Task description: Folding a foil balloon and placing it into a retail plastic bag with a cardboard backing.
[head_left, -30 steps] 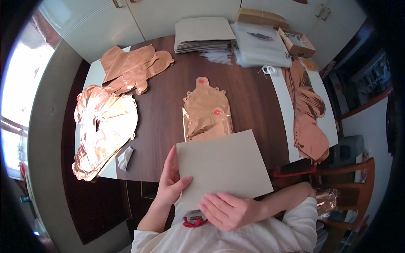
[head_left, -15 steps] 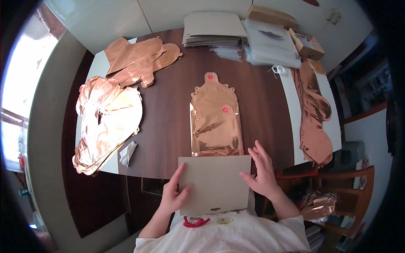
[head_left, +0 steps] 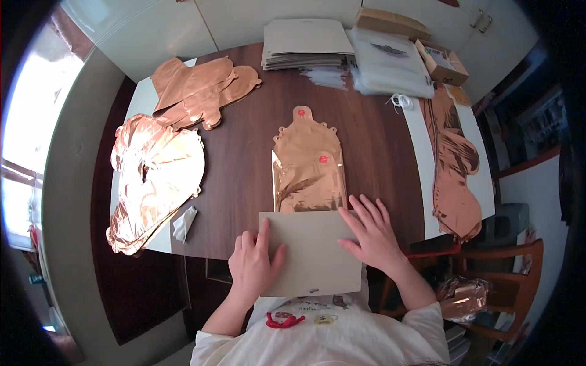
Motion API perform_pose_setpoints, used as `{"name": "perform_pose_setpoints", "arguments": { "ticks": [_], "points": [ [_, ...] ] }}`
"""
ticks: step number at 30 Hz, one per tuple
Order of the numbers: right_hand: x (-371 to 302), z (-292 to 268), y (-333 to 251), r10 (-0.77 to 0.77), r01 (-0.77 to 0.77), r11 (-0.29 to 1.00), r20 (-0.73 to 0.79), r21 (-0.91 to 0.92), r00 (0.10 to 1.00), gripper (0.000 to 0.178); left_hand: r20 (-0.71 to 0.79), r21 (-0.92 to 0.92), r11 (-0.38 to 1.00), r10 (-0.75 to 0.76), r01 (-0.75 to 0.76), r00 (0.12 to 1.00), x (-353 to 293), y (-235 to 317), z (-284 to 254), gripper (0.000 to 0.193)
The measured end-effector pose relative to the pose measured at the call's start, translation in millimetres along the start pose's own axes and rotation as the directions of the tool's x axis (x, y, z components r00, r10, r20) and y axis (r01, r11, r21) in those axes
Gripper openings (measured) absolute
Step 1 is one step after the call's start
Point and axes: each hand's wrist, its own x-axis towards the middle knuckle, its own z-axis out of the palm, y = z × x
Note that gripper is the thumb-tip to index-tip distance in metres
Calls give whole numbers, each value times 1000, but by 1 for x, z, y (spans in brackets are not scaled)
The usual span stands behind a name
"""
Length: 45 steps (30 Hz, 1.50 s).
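Head view: at six o'clock, a matte grey card (head_left: pixel 314 256), near-square, small dark mark by the lower edge, hiding the near end of shiny, creased copper foil (head_left: pixel 309 174) on the dark brown tabletop (head_left: pixel 238 165). Left hand (head_left: pixel 251 265) at seven o'clock, index straight along the card, hold unclear; right hand (head_left: pixel 371 241) at four, spread wide over the card's edge, gripping nothing.

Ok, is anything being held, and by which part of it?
The left hand is on the grey card's left edge, the right hand on its upper right edge. Whether either really grips it can't be told.
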Motion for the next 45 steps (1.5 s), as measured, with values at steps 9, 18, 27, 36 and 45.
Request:
{"name": "perform_pose_setpoints", "arguments": {
  "ticks": [9, 18, 27, 36, 45],
  "points": [
    [28, -4, 23, -42, 42, 999, 29, -29, 999, 62, -64, 58, 997, -50, 54, 997, 22, -4, 11, 56],
    [39, -7, 29, -50, 50, 999, 78, 8, 996, 58, -44, 17, 971, 241, -240, 970, 20, 15, 13, 56],
    [74, -12, 49, -155, 151, 984, 32, 93, 987, 38, 59, -21, 946, 325, -324, 944, 18, 33, 18, 67],
    [98, -6, 70, -161, 160, 974, -6, 163, 987, 26, 69, -49, 946, 323, -321, 944, 32, 35, 33, 66],
    [102, -6, 71, -167, 161, 968, 16, 191, 986, 25, 62, -70, 953, 298, -294, 952, 46, 39, 31, 64]
  ]
}}
